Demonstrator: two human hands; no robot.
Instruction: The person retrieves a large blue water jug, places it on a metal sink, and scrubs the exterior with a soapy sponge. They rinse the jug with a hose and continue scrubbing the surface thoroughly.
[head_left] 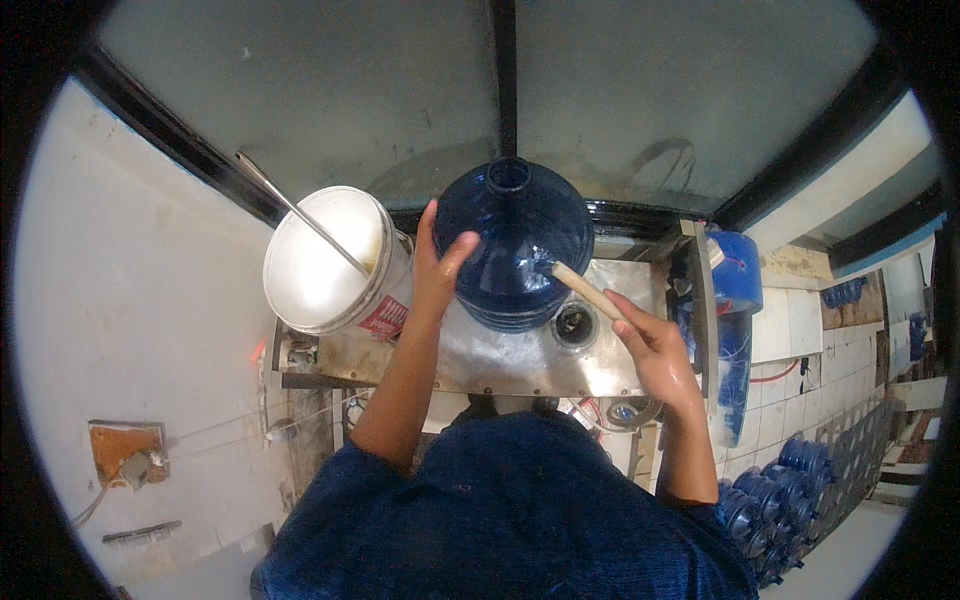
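A large blue see-through water jug [505,235] stands upright on a metal worktop [480,360], its open neck [508,176] at the top. My left hand [440,262] holds the left side of the jug, thumb over the front and fingers along the side. In my right hand [655,350] is a pale stick-like handle [585,289], with the fingers closed around it. The far end of the handle meets the jug's front shoulder; what sits at its tip is too small to make out. Just below lies a round drain-like opening [574,325] in the worktop.
Left of the jug is a white bucket [345,315] with a metal rod [300,210] leaning out of it. A frosted glass panel [400,90] rises behind the worktop. A blue container [735,270] stands to the right. Several blue jugs [780,490] are grouped at lower right.
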